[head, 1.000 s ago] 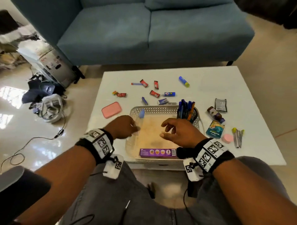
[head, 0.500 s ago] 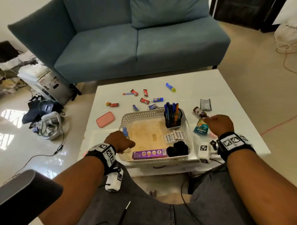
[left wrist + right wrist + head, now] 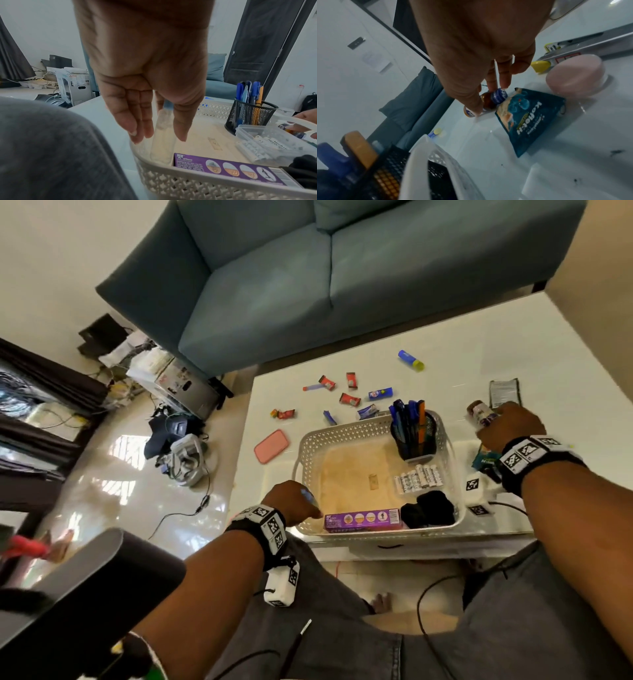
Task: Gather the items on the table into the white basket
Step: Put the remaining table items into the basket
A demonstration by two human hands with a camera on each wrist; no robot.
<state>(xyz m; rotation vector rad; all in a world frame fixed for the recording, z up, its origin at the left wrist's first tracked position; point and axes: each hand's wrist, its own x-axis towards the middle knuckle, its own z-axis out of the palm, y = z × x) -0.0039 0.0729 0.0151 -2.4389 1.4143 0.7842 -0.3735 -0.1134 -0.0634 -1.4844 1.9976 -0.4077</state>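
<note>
We sit at a glossy white coffee table (image 3: 445, 337) with the white perforated plastic basket (image 3: 310, 446) near its front edge. Inside the basket stand a black mesh pen holder (image 3: 416, 440) full of blue and orange pens, a clear pack of white batteries (image 3: 418, 479), a long purple cardboard box (image 3: 363, 519) and a black bundle of fabric (image 3: 428, 508).

Our left hand (image 3: 291, 501) hangs over the basket's near left corner, fingers (image 3: 132, 121) and thumb pinching a clear plastic tube with a blue end (image 3: 163, 135), its lower end inside the basket.

Our right hand (image 3: 510, 424) is to the right of the basket, its fingertips (image 3: 493, 82) and thumb closing around a small brown bottle with a blue cap (image 3: 489, 100) lying on the table just beside a teal sachet (image 3: 530, 116) (whether it is lifted, we cannot tell). A pink round container (image 3: 575, 77) sits near. Red candy wrappers (image 3: 349, 398), a blue glue stick with a yellow cap (image 3: 410, 360) and a flat pink case (image 3: 271, 445) lie on the table beyond and to the left of the basket.
</note>
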